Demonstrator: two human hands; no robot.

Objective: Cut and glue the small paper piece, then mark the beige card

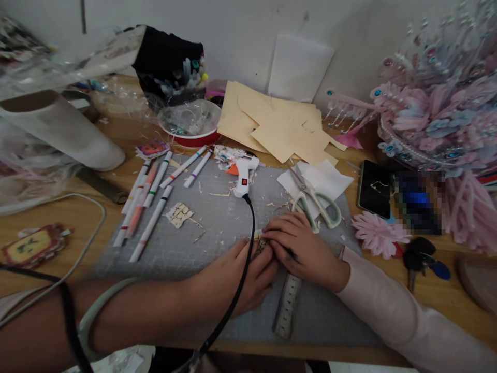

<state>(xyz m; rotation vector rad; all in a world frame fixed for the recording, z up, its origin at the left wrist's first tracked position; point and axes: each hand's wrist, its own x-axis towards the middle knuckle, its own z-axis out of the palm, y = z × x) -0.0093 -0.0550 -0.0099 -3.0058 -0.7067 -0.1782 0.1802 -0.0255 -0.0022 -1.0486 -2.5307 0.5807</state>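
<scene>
Both my hands meet over a small patterned paper piece (261, 244) on the grey cutting mat (217, 228). My left hand (233, 280) presses down beside it, fingers curled, with the glue gun's black cord (248, 243) draped across it. My right hand (301, 243) covers the piece from the right, fingers bent onto it. How each hand grips the piece is hidden. A metal ruler (288, 305) lies under my right wrist. The white glue gun (243, 173) rests at the mat's far edge.
Several marker pens (147, 204) lie left on the mat, a cut paper scrap (178, 214) beside them. Scissors (316, 199) on white paper, a phone (375, 189), keys (421, 256), tan card sheets (279, 129), a red-rimmed bowl (190, 124) and a pink ornament (438, 114) crowd the back and right.
</scene>
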